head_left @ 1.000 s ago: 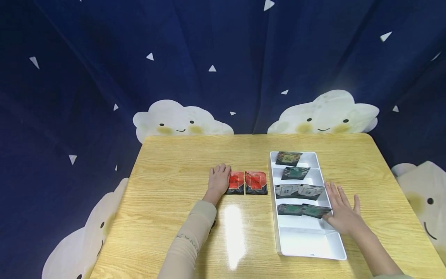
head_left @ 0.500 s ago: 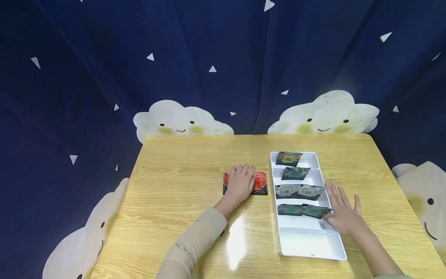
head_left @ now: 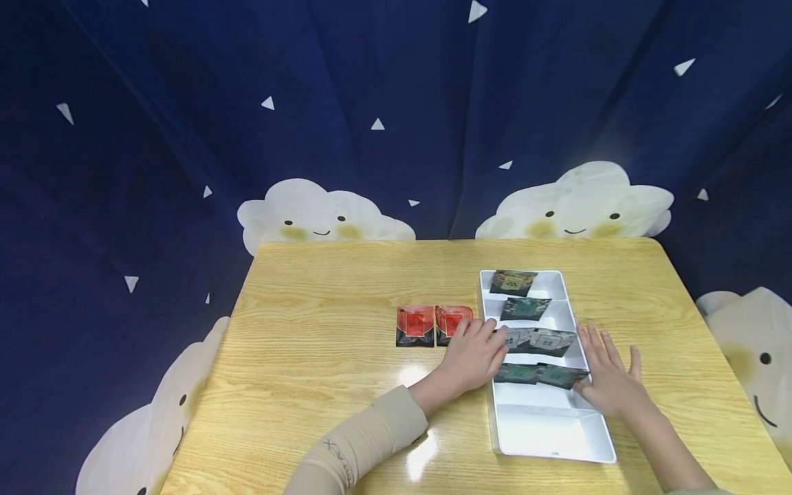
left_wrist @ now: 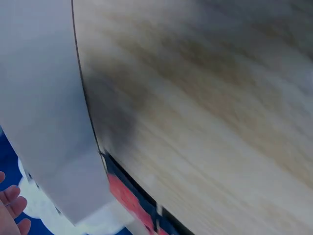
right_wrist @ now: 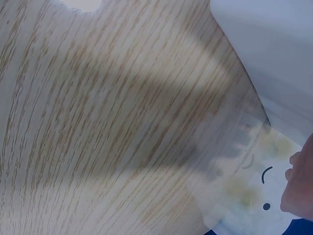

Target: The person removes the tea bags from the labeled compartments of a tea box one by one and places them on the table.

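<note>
Over the left rim of a white divided tray (head_left: pixel 547 436), my left hand (head_left: pixel 471 359) has its fingertips by a grey packet (head_left: pixel 544 342) in the third compartment; they partly cover its left end. The left wrist view shows the fingers of this left hand (left_wrist: pixel 11 208) loosely bent beside the tray wall (left_wrist: pixel 44 98), nothing visible in them. My right hand (head_left: pixel 609 378) rests against the tray's right side, fingers extended and thumb spread. Two red-and-black packets lie on the table: one full in view (head_left: pixel 414 326), the other (head_left: pixel 447 326) partly behind my left hand.
Farther up the tray are a brown packet (head_left: pixel 513 282) and a green one (head_left: pixel 524 309). Green packets (head_left: pixel 559 375) lean in the fourth compartment. The wooden table (head_left: pixel 309 385) meets a dark blue curtain (head_left: pixel 346 82) at its back edge.
My left hand has moved right, from beside the left red packet, across both red packets, to the tray's left rim. The red packets, tray and right hand have stayed put.
</note>
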